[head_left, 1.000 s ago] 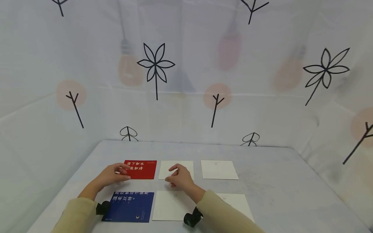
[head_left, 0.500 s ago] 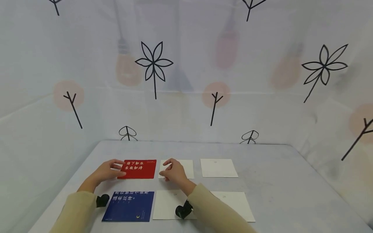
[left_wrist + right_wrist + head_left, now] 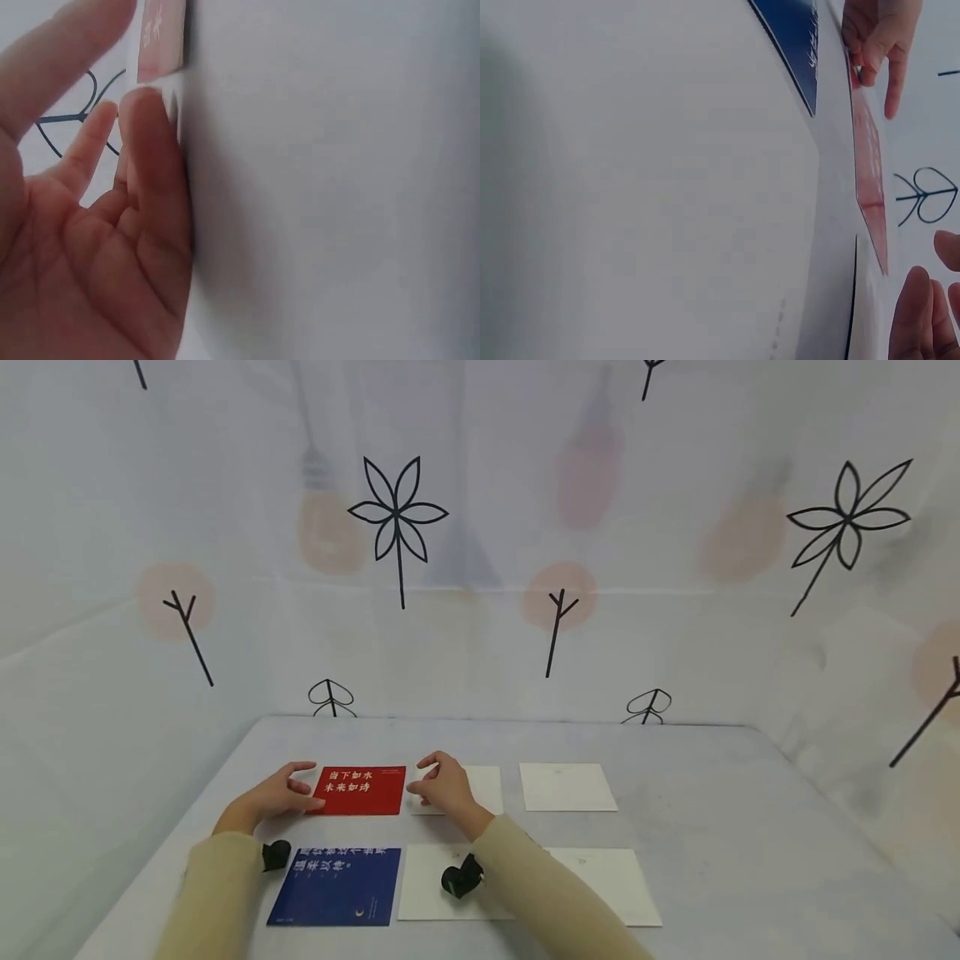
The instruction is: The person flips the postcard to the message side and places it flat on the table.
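Observation:
A red card (image 3: 367, 793) with white characters lies flat at the back left of the table. My left hand (image 3: 270, 795) is at its left edge, thumb over the near left corner and the other fingers loosely bent; the left wrist view shows the card (image 3: 160, 37) just beyond the fingertips. Over the back middle white card (image 3: 486, 785) hovers my right hand (image 3: 448, 787), fingers loosely bent and holding nothing, near the red card's right edge. Part of that white card is hidden by the hand. In front of the red card is a dark blue card (image 3: 337, 889).
Another white card (image 3: 568, 787) lies at the back right. Two more, the front middle white card (image 3: 427, 897) and the front right white card (image 3: 611, 893), are partly covered by my right sleeve (image 3: 547, 885). A printed curtain (image 3: 480, 643) hangs behind the table.
My left hand has drawn back from over the red card to its left edge. My right hand has shifted left, closer to the red card. The cards appear to stay in place.

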Motion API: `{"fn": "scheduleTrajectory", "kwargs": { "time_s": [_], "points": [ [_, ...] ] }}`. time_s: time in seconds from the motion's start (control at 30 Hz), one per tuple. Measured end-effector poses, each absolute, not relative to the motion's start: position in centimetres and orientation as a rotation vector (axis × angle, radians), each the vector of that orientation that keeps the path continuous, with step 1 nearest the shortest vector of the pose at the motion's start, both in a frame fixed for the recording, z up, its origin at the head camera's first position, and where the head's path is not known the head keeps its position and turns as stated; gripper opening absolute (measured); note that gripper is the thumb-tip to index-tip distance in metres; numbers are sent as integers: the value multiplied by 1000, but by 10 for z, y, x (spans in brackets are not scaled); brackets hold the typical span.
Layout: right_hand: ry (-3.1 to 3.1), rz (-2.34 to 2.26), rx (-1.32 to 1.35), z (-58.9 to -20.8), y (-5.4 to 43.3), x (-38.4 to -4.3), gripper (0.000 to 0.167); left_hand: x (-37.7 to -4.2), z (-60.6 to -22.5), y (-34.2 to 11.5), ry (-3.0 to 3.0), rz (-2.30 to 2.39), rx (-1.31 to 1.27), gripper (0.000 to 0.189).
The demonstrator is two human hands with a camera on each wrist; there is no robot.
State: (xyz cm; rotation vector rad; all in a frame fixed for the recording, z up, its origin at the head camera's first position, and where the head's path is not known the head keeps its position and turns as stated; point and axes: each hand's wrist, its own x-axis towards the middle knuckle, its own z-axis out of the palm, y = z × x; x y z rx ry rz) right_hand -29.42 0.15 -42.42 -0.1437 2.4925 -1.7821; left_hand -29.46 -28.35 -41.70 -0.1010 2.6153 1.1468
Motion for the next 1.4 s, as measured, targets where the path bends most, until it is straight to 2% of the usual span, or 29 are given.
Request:
{"fn": "scheduleTrajectory", "kwargs": {
  "time_s": [0.3, 0.53, 0.63, 0.93, 1.4],
  "points": [
    [2519, -1687, -154, -425, -5, -306, 39, -303, -405, -264, 2601, 994, -123, 84],
    [2541, -1615, -119, -428, -4, -313, 52, -308, -400, -254, 2576, 1048, -195, 82],
    [2520, -1611, -137, -428, -3, -314, 53, -310, -397, -253, 2564, 1063, -218, 82],
    [2516, -1583, -183, -429, -10, -313, 40, -310, -397, -258, 2559, 1069, -254, 83],
    [2439, -1615, -177, -434, -16, -311, 9, -295, -408, -275, 2556, 1231, -258, 53]
  ]
}}
